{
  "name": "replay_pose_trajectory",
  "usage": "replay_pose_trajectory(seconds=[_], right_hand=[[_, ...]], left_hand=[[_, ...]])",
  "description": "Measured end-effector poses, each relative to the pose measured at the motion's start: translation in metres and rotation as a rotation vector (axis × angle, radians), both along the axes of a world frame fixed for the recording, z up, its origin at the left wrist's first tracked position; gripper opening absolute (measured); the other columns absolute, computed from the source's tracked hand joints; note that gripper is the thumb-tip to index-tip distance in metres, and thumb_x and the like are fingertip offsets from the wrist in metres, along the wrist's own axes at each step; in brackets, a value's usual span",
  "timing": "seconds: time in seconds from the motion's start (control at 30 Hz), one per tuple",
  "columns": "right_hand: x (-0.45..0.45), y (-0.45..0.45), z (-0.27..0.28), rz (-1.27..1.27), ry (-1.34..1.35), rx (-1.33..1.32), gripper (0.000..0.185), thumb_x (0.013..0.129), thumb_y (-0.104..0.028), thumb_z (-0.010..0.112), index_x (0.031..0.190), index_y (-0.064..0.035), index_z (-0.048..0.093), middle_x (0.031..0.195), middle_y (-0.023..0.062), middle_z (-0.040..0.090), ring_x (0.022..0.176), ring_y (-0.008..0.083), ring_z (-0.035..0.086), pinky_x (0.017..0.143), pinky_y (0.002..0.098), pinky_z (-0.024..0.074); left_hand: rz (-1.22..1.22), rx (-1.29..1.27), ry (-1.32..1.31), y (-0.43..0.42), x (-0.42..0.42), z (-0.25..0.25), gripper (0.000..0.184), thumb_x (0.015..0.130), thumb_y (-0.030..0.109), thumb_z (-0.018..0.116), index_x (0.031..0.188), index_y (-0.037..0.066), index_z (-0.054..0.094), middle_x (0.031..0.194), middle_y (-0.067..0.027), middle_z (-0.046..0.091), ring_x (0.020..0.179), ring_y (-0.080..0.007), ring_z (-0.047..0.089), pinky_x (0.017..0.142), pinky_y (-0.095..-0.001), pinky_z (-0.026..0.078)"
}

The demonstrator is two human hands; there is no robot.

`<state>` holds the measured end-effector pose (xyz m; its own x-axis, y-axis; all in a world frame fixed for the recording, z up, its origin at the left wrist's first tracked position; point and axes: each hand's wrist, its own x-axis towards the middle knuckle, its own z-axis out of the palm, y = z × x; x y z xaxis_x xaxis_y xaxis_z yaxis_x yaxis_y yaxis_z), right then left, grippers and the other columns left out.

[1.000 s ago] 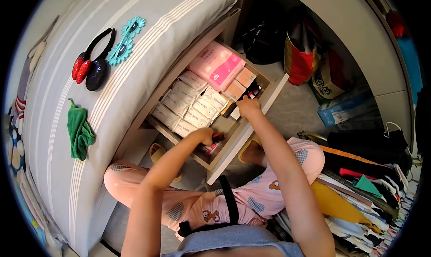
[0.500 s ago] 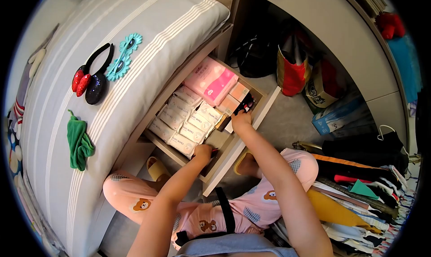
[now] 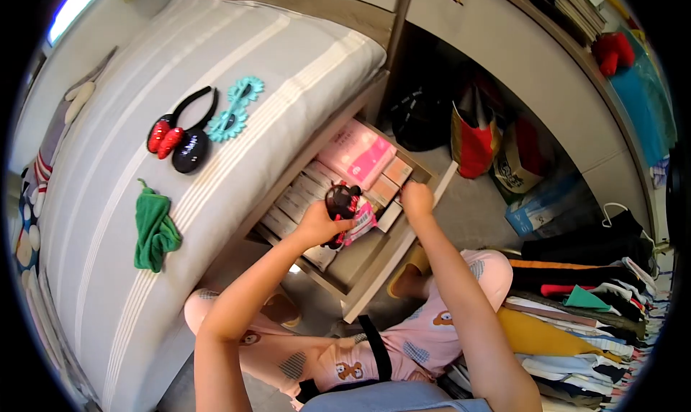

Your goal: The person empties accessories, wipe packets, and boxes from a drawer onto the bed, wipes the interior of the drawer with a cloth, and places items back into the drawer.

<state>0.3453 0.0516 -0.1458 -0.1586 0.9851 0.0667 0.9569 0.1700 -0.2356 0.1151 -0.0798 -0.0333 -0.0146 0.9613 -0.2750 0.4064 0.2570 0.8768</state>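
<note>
My left hand (image 3: 322,227) is closed on dark sunglasses (image 3: 341,202) with red trim and round, ear-like shapes, raised over the open drawer (image 3: 360,286). A pink item (image 3: 362,223) hangs against the sunglasses; I cannot tell whether it is attached. My right hand (image 3: 417,198) has curled fingers inside the drawer near its front panel, beside a narrow white box (image 3: 390,215). Whatever those fingers hold, if anything, is hidden. Around the hands lie packs of baby wipes (image 3: 294,202), a pink package (image 3: 358,153) and small peach-coloured boxes (image 3: 384,188).
On the bed (image 3: 93,268) lie a mouse-ear headband (image 3: 190,150), turquoise flower-shaped glasses (image 3: 236,113) and a green cloth item (image 3: 153,232). Bags (image 3: 473,142) stand beyond the drawer. Clothes on hangers (image 3: 561,318) are at the right.
My left hand has risen from the drawer's near end and now holds the sunglasses above the wipes. My right hand has shifted toward the front panel. The camera view has tilted slightly.
</note>
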Motion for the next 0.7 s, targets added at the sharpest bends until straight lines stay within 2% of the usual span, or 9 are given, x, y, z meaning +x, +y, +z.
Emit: replay_pose_trajectory(seconds=[0.07, 0.13, 0.2, 0.27, 0.37, 0.47, 0.6, 0.67, 0.7], right_hand=[[0.002, -0.001, 0.037, -0.04, 0.081, 0.191, 0.014, 0.073, -0.012, 0.054, 0.071, -0.0031, 0.065, 0.065, 0.02, 0.061, 0.063, 0.0369, 0.061, 0.06, 0.0457, 0.049], [-0.004, -0.006, 0.076, -0.085, 0.329, 0.345, 0.014, 0.076, -0.015, 0.057, 0.074, -0.0033, 0.065, 0.065, 0.019, 0.061, 0.062, 0.0348, 0.061, 0.058, 0.0438, 0.049], [-0.024, -0.021, 0.122, -0.048, 0.601, 0.551, 0.008, 0.078, -0.01, 0.06, 0.081, -0.0022, 0.063, 0.067, 0.0134, 0.063, 0.06, 0.0245, 0.063, 0.055, 0.0322, 0.0495], [-0.065, -0.038, 0.158, 0.065, 0.885, 0.581, 0.008, 0.081, -0.007, 0.06, 0.084, -0.0011, 0.064, 0.072, 0.0098, 0.064, 0.061, 0.0168, 0.063, 0.055, 0.0267, 0.049], [-0.135, -0.053, 0.161, 0.128, 1.388, 0.137, 0.012, 0.084, -0.008, 0.06, 0.091, 0.0012, 0.063, 0.08, 0.0025, 0.064, 0.065, 0.0057, 0.057, 0.055, 0.0204, 0.0464], [-0.216, -0.075, 0.168, 0.094, 1.676, -0.282, 0.016, 0.085, -0.009, 0.058, 0.097, 0.0011, 0.061, 0.085, 0.0049, 0.063, 0.072, 0.0095, 0.059, 0.062, 0.0231, 0.0519], [-0.298, -0.091, 0.173, 0.213, 1.699, -0.646, 0.027, 0.085, -0.005, 0.053, 0.112, 0.0012, 0.054, 0.097, 0.0108, 0.06, 0.08, 0.0144, 0.059, 0.07, 0.0262, 0.0523], [-0.315, -0.097, 0.182, 0.262, 1.606, -0.836, 0.029, 0.085, -0.004, 0.051, 0.114, -0.0004, 0.053, 0.097, 0.0117, 0.06, 0.08, 0.0147, 0.059, 0.07, 0.0252, 0.0513], [-0.313, -0.098, 0.179, 0.316, 1.57, -0.758, 0.028, 0.086, -0.004, 0.051, 0.113, -0.0009, 0.054, 0.097, 0.0116, 0.06, 0.079, 0.0142, 0.059, 0.069, 0.0246, 0.0509]], left_hand=[[0.172, -0.036, -0.304, -0.005, -0.022, 0.011, 0.021, 0.069, 0.017, 0.074, 0.078, 0.005, 0.06, 0.065, -0.0011, 0.058, 0.062, -0.0086, 0.053, 0.058, -0.0259, 0.044], [0.332, 0.13, -0.519, -0.014, -0.045, 0.034, 0.023, 0.071, 0.014, 0.073, 0.086, 0.004, 0.058, 0.074, -0.0014, 0.058, 0.065, -0.0102, 0.054, 0.06, -0.0273, 0.045], [0.513, 0.205, -0.65, -0.019, -0.074, 0.046, 0.034, 0.073, 0.012, 0.071, 0.101, 0.005, 0.052, 0.088, -0.0034, 0.056, 0.076, -0.013, 0.055, 0.065, -0.0288, 0.047], [0.769, 0.288, -0.851, -0.022, -0.094, 0.068, 0.032, 0.075, 0.012, 0.071, 0.099, 0.005, 0.052, 0.087, -0.0029, 0.057, 0.076, -0.0137, 0.056, 0.064, -0.0293, 0.047], [1.066, 0.598, -0.804, -0.023, -0.131, 0.073, 0.022, 0.076, 0.012, 0.07, 0.092, 0.005, 0.056, 0.079, -0.0023, 0.059, 0.064, -0.0131, 0.056, 0.057, -0.0268, 0.047], [1.322, 0.826, -0.714, -0.02, -0.186, 0.051, 0.02, 0.076, 0.009, 0.068, 0.092, 0.004, 0.057, 0.079, -0.0019, 0.059, 0.064, -0.0124, 0.056, 0.057, -0.0276, 0.046], [1.124, 0.625, -0.997, -0.036, -0.259, 0.04, 0.015, 0.079, 0.013, 0.054, 0.092, 0.007, 0.05, 0.083, -0.0056, 0.056, 0.068, -0.0169, 0.058, 0.053, -0.0318, 0.048], [1.07, 0.682, -0.706, -0.037, -0.282, 0.036, 0.024, 0.079, 0.016, 0.056, 0.098, 0.007, 0.047, 0.088, -0.0059, 0.055, 0.074, -0.0168, 0.058, 0.058, -0.0317, 0.047], [1.085, 0.646, -0.385, -0.037, -0.298, 0.026, 0.03, 0.08, 0.019, 0.056, 0.103, 0.002, 0.046, 0.094, -0.0092, 0.053, 0.084, -0.0213, 0.056, 0.07, -0.0357, 0.046]])
